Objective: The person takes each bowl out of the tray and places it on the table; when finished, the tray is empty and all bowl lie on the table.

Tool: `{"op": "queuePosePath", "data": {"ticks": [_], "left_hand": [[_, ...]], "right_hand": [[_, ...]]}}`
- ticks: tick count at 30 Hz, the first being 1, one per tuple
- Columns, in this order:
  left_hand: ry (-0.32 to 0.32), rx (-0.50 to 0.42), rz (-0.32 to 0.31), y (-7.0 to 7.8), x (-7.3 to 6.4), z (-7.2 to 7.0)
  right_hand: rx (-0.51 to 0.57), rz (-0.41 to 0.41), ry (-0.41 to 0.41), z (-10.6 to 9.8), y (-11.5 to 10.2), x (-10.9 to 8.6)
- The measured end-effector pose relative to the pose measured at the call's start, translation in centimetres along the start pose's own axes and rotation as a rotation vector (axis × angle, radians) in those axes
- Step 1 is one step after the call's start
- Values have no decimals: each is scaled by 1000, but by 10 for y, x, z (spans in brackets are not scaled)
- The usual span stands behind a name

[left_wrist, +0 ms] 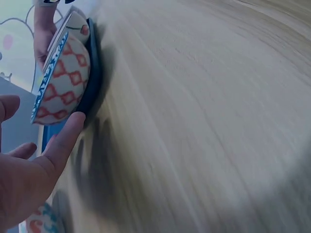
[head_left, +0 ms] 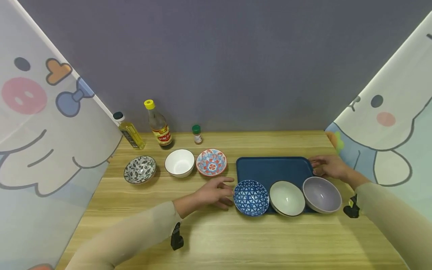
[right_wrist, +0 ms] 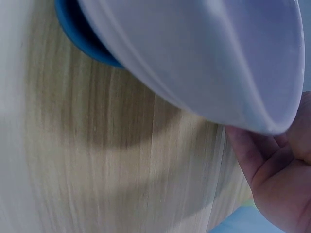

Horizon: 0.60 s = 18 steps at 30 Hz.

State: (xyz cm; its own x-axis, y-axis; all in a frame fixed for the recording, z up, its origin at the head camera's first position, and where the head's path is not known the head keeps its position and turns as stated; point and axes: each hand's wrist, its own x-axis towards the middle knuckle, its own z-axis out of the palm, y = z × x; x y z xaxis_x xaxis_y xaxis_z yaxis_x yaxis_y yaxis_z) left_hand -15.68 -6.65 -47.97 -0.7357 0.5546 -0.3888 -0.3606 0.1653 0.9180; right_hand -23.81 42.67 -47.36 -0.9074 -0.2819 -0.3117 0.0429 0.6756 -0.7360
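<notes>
A dark blue tray (head_left: 275,168) lies on the table with three bowls along its near side: a blue-and-white patterned bowl (head_left: 251,198), a cream bowl (head_left: 287,198) and a lavender bowl (head_left: 322,195). At the tray's left side is my left hand (head_left: 216,193), fingers loosely extended; in the left wrist view one fingertip (left_wrist: 77,119) comes close to the tray edge below the patterned bowl, contact unclear. My right hand (head_left: 327,166) reaches the tray's far right edge behind the lavender bowl, its fingers extended. The right wrist view hides part of those fingers behind the bowl (right_wrist: 194,58).
Left of the tray stand a red-and-blue floral bowl (head_left: 211,162), a white bowl (head_left: 180,163) and a black-and-white leafy bowl (head_left: 140,170). Behind them are an oil bottle (head_left: 131,135), a yellow-capped sauce bottle (head_left: 160,127) and a green-capped jar (head_left: 197,135). Panels enclose the table.
</notes>
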Motion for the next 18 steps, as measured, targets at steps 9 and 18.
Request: {"op": "queuePosePath", "data": {"ticks": [9, 18], "left_hand": [[1, -25, -10, -5, 8, 14], [11, -29, -7, -4, 8, 22]], "right_hand": [[-16, 13, 1, 0, -2, -1], [-3, 9, -3, 0, 1, 1]]}}
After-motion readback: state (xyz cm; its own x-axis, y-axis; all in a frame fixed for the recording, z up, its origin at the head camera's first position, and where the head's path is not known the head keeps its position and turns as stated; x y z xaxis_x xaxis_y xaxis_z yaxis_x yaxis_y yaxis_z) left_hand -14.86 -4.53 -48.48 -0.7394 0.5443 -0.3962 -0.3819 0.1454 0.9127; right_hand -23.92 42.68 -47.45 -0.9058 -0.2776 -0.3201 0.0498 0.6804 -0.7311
